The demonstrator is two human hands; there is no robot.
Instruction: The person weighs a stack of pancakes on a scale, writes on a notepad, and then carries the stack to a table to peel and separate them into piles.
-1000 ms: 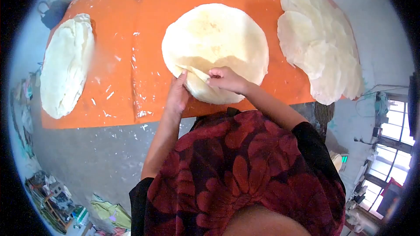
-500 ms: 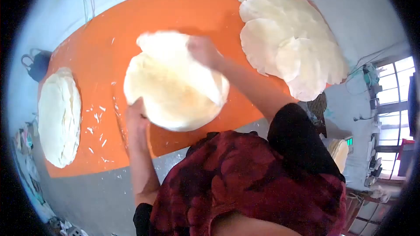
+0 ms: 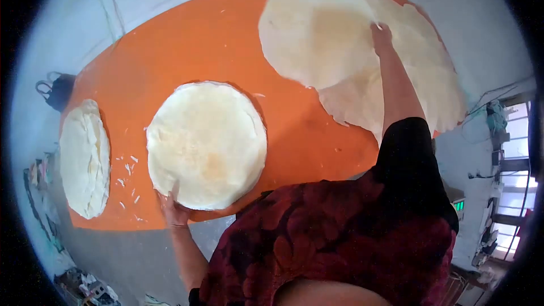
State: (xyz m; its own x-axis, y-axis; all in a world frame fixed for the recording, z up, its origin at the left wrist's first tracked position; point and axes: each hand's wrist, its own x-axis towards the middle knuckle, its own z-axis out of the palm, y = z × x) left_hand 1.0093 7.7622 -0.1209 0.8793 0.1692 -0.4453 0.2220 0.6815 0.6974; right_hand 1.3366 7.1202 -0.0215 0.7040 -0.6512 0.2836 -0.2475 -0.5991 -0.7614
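My right hand (image 3: 382, 38): fingers pinch thin sheet (image 3: 309, 37) by its rim, probably to hold it flat, by the table (image 3: 289, 119)'s far edge | left hand (image 3: 175, 213): touches round stack (image 3: 207, 141) near front edge, maybe steadying it (its grip I cannot tell).

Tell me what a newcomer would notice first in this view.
First, the bright orange tabletop, with a round stack of pale sheets left of centre. Then the right hand, holding one large sheet partly over the spread sheets at right; the left hand is at the stack's near edge.
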